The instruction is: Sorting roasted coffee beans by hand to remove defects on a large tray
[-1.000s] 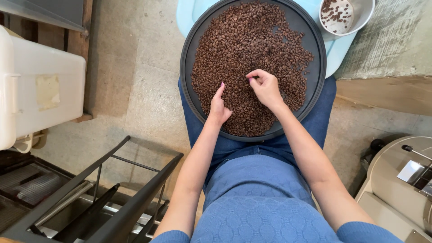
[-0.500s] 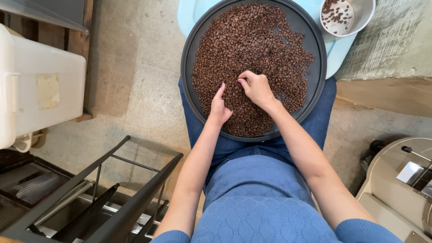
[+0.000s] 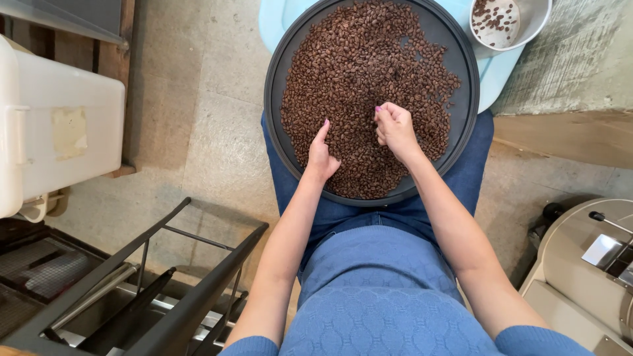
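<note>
A round dark tray (image 3: pixel 277 59) rests on my lap, spread with brown roasted coffee beans (image 3: pixel 359 59). My left hand (image 3: pixel 320 158) lies edge-on in the beans near the tray's near left side, fingers straight and together, holding nothing. My right hand (image 3: pixel 395 128) hovers over the beans just right of centre with its fingers curled in; whether it pinches a bean is too small to tell. A small white bowl (image 3: pixel 535 20) with a few beans sits past the tray's far right rim.
A pale blue stool or lid (image 3: pixel 494 76) lies under the tray's far side. A white plastic bin (image 3: pixel 59 125) stands left, a black metal rack (image 3: pixel 165 283) near left, a beige machine (image 3: pixel 587 270) near right. Concrete floor around.
My right hand swept left across the beans toward my left hand, then drew back to the right with its fingers curled. My left hand stayed still.
</note>
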